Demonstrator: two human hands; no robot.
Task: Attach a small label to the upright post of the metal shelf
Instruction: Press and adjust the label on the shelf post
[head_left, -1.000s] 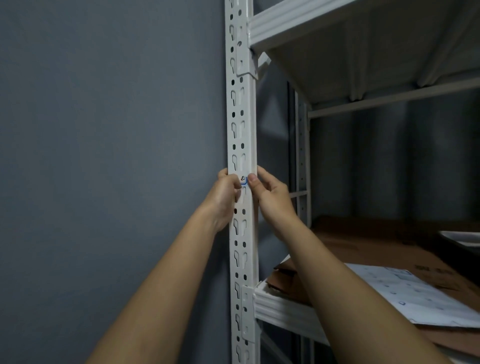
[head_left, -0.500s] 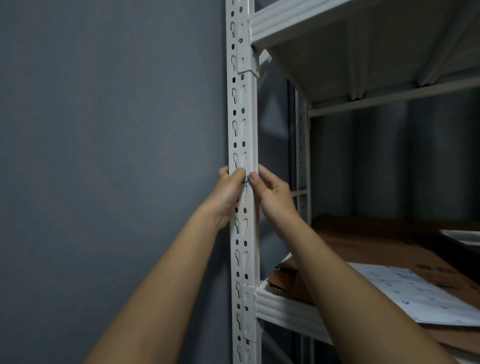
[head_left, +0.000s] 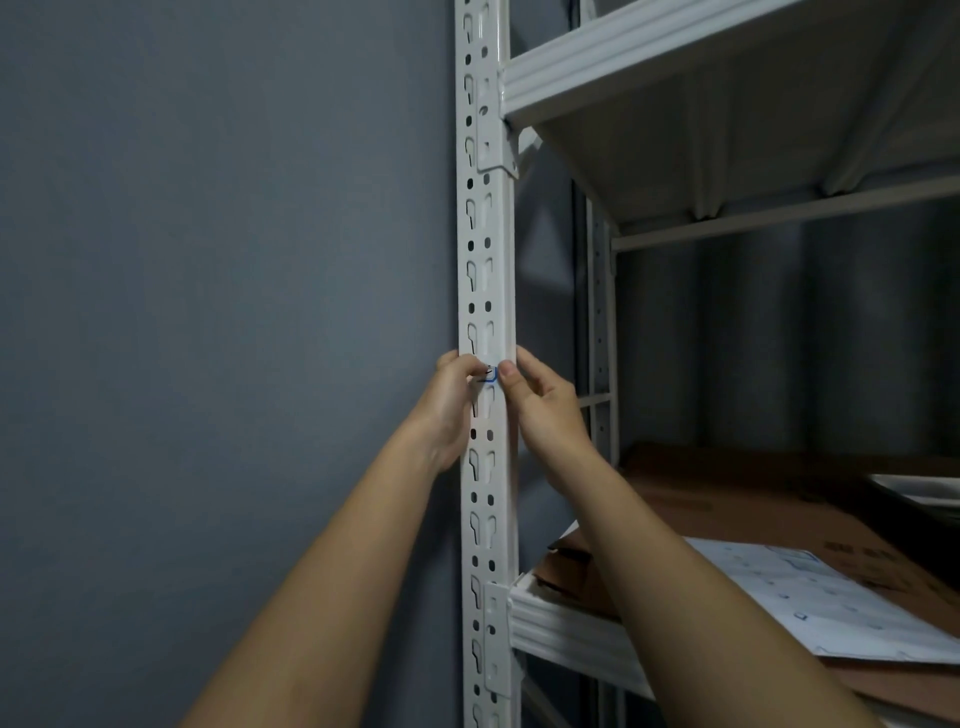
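A white perforated upright post (head_left: 485, 260) of the metal shelf runs up the middle of the view. On its front face sits a small white label with a blue border (head_left: 489, 374). My left hand (head_left: 452, 410) reaches from the left, its thumb and fingertips on the label's left part. From the right, my right hand (head_left: 540, 410) wraps round the post's edge, with the thumb tip pressing the label's right edge. Both hands cover most of the label.
A grey wall (head_left: 223, 312) fills the left. The upper shelf (head_left: 727, 93) juts out above on the right. The lower shelf (head_left: 566, 623) carries flat cardboard (head_left: 779, 509) and a printed sheet of labels (head_left: 831, 608). A rear post (head_left: 600, 322) stands behind.
The left thumb has slid back to the left, uncovering part of the label again. Both hands stay at the same height on the post.
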